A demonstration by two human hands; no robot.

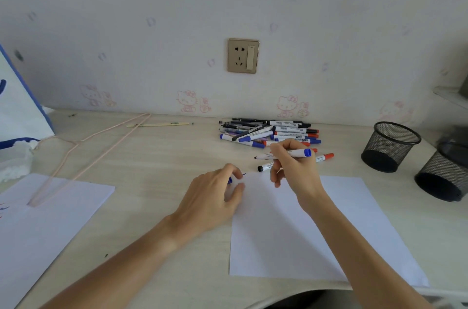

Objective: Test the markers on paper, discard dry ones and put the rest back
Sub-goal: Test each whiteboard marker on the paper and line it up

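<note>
R hand [293,172] pinches uncapped marker [283,154] above paper [342,220]; L hand [215,194] curled round blue cap [230,180].

My desk [162,157] is pale wood. On it lie my sheet [316,232], a second sheet [50,220] at left under a hanger [83,154], a pile of markers [268,132] by the wall, two mesh cups [390,146] at right, and a pencil [157,124].

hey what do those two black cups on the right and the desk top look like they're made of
The two black pen cups look like painted metal mesh: you can see through their fine grid walls. The desk top looks like pale wood-grain laminate, matte, with faint streaks; it may be real wood.
</note>
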